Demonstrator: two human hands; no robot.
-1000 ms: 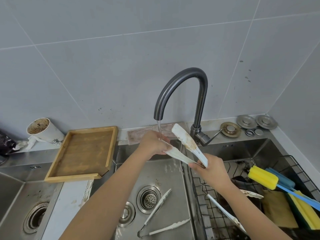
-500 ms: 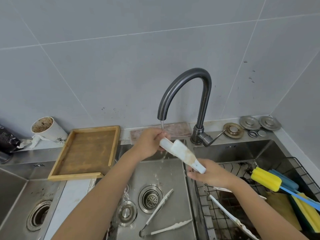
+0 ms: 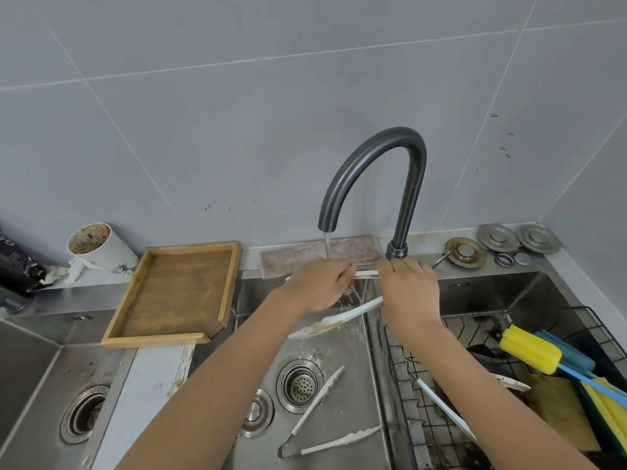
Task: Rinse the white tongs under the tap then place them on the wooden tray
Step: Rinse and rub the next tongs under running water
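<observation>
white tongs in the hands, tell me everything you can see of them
The white tongs look like plastic, two flat arms splayed apart in a V. The left hand grips the upper arm under the tap's thin stream; the right hand covers the joined end. The lower arm slants down-left over the sink basin, its scalloped tip smeared with brown residue. Water splashes between the arms. They touch nothing but the hands and water.
</observation>
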